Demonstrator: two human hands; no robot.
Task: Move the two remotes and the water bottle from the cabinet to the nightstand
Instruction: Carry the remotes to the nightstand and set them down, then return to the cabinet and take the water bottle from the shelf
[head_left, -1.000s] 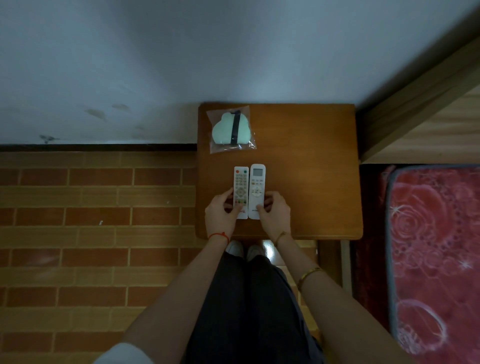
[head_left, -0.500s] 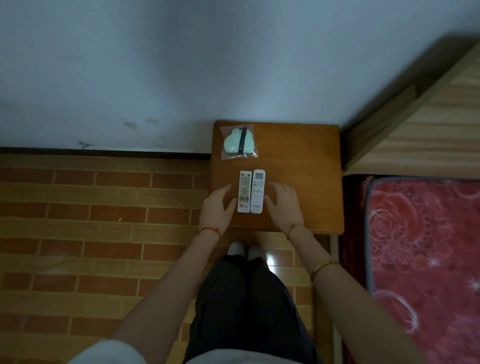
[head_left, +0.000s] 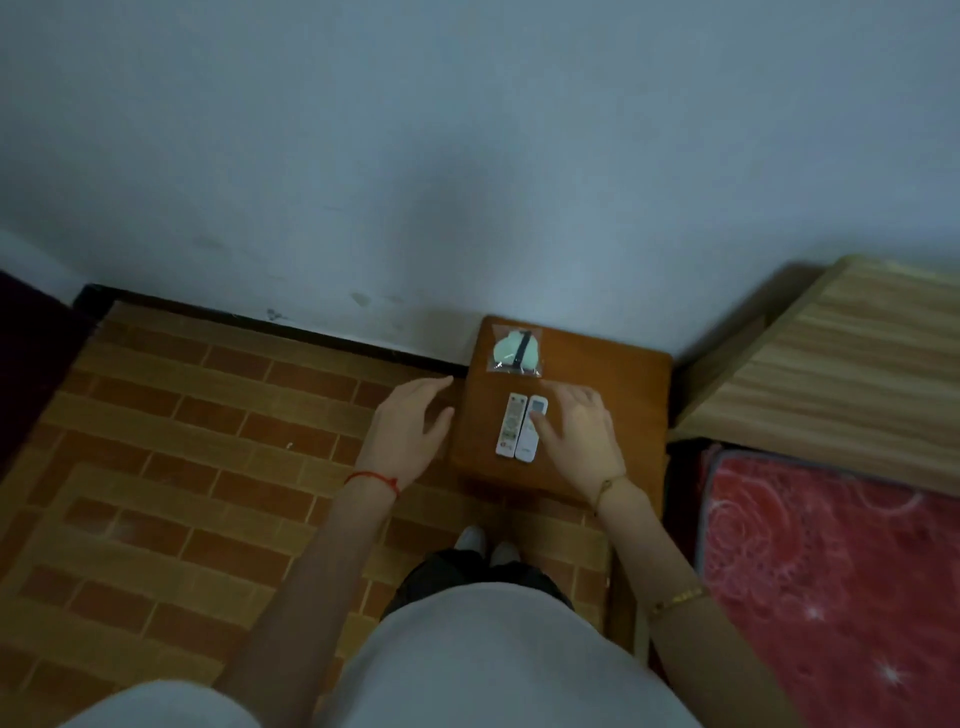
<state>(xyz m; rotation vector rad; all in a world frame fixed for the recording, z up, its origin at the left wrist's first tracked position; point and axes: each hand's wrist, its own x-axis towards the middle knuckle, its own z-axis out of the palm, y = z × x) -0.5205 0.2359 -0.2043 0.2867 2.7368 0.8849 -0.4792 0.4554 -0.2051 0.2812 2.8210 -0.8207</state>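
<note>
Two white remotes lie side by side on the brown nightstand (head_left: 618, 410): the left remote (head_left: 508, 425) with coloured buttons and the right remote (head_left: 531, 427) with a small screen at its far end. My left hand (head_left: 410, 428) hovers open off the nightstand's left edge, holding nothing. My right hand (head_left: 584, 431) is open above the nightstand just right of the remotes, its thumb overlapping the right remote. No water bottle is in view.
A clear bag with a pale green item (head_left: 514, 349) lies at the nightstand's far left corner. A bed with a red patterned mattress (head_left: 831, 571) and wooden headboard (head_left: 852, 353) stands to the right. Brick-pattern floor (head_left: 182, 467) spreads left; the wall is behind.
Both hands let go of the remotes and drew apart, the left one moving off past the nightstand's left edge. The view has pulled back and up; the remotes stay put.
</note>
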